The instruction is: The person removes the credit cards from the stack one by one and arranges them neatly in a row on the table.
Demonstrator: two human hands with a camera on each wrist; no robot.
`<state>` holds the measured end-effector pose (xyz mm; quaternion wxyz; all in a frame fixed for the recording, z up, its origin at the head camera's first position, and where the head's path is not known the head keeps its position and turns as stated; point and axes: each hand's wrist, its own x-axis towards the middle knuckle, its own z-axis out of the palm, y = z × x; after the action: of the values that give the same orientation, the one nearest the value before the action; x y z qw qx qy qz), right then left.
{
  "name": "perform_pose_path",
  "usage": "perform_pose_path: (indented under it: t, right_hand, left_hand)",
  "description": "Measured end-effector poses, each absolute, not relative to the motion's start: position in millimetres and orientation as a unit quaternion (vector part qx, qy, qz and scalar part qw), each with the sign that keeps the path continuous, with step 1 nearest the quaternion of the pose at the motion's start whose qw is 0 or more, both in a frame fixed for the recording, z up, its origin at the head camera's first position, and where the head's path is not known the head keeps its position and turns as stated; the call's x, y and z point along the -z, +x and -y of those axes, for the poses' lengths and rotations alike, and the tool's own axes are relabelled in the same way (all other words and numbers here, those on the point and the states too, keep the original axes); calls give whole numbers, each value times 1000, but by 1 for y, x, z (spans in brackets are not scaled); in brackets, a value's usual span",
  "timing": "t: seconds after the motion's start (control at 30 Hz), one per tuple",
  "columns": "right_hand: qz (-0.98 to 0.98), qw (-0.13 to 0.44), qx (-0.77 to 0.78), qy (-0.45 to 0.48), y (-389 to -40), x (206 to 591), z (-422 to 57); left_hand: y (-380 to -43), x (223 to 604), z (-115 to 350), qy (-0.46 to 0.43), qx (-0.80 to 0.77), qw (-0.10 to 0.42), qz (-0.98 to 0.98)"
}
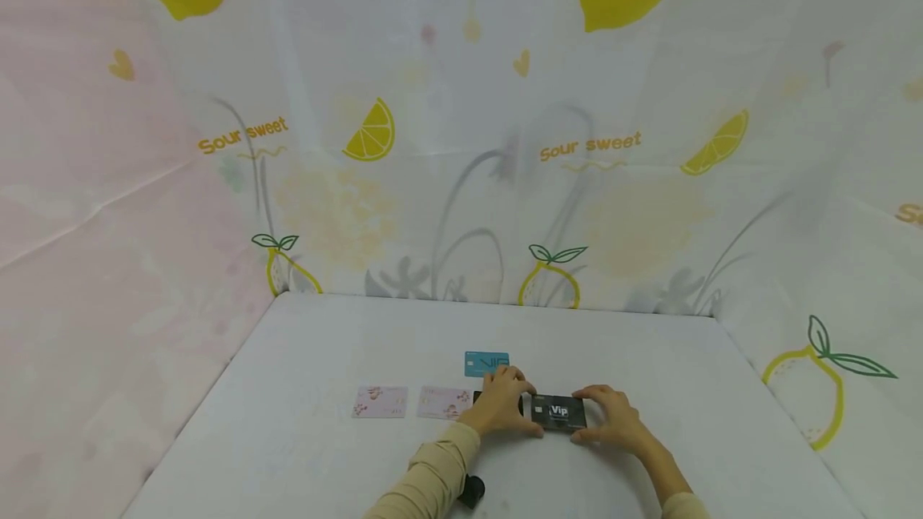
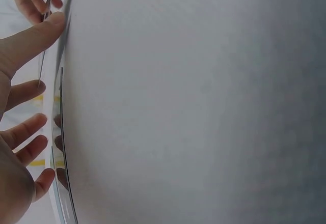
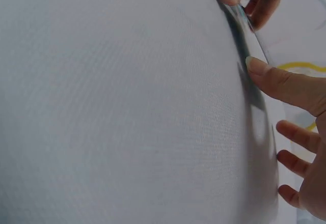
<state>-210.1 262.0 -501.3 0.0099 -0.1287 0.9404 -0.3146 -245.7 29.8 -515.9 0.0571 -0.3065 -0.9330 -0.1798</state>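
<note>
A black card with "Vip" and a chip (image 1: 558, 413) is between the two hands in the head view. My left hand (image 1: 500, 404) holds it by its left side, thumb near and index finger far. On the right side, my right hand (image 1: 613, 420) grips it between thumb and fingers. The left wrist view shows the card's thin edge between thumb and index finger. Another black card (image 1: 477, 396) lies under the left hand, mostly hidden by it. Just beyond that hand is a blue card (image 1: 484, 364), its lower right part covered by the fingers.
Two pink patterned cards (image 1: 380, 402) lie in a row on the white table (image 1: 288, 455), left of the hands. A small black object (image 1: 472, 492) shows beside the left sleeve. Lemon-printed cloth walls (image 1: 447, 207) stand behind and along both sides of the table.
</note>
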Motion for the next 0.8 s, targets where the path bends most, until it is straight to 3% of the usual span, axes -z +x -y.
perform_pose_path:
  t: [0.8]
  right_hand:
    - [-946,4,302,-117,-210,507,-262]
  left_hand:
    - [-247,516,-33,-293,185,25,938]
